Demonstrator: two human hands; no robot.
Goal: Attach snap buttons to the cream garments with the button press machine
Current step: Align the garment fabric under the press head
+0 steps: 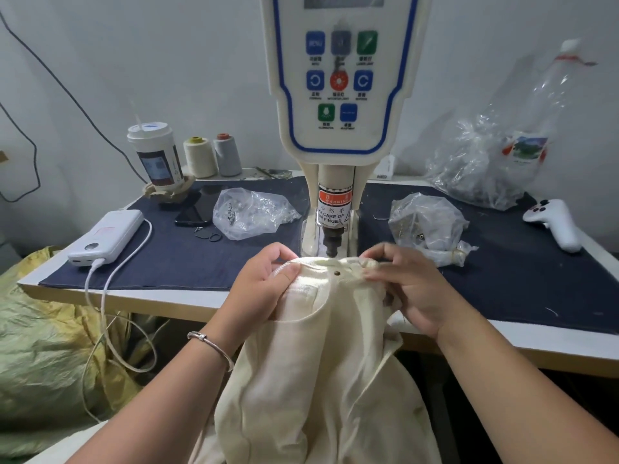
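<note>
The press machine (338, 95) top is cut off; its display is blurred.

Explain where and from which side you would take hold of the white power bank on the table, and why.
Grip the power bank across its long sides at mid-body, coming from above. It lies flat; the charging cable leaves its near end, so stay clear of that end.

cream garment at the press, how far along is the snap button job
Done: one dark round snap button already sits in the cream knit garment. In hand: the left hand and right hand pinch its top edge just in front of the white button press machine's punch. Left: any further snaps; clear plastic bags of metal parts lie beside the machine.
</note>
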